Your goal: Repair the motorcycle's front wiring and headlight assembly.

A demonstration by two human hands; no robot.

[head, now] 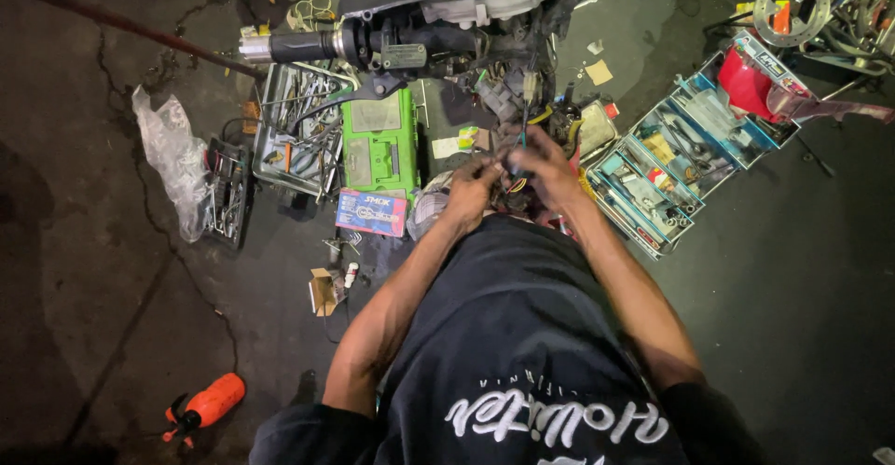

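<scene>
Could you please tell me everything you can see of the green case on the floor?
The green case is a bright green, plastic-looking box with a grey panel on its lid. It lies flat and closed on the dark floor, below the motorbike handlebar, between a metal tray of tools and the hands. A blue packet lies at its near edge.

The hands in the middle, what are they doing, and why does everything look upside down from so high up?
The camera sits on a person's head and looks straight down, so you see their black shirt and both arms from above. The left hand and the right hand meet over a bunch of coloured wires that hang from a motorbike's handlebar. The fingers pinch the wires, though exactly how is too small to tell. On the dark floor around them lie a metal tray of tools, a green case, an open blue parts box, a clear plastic bag and an orange spray bottle.
</scene>
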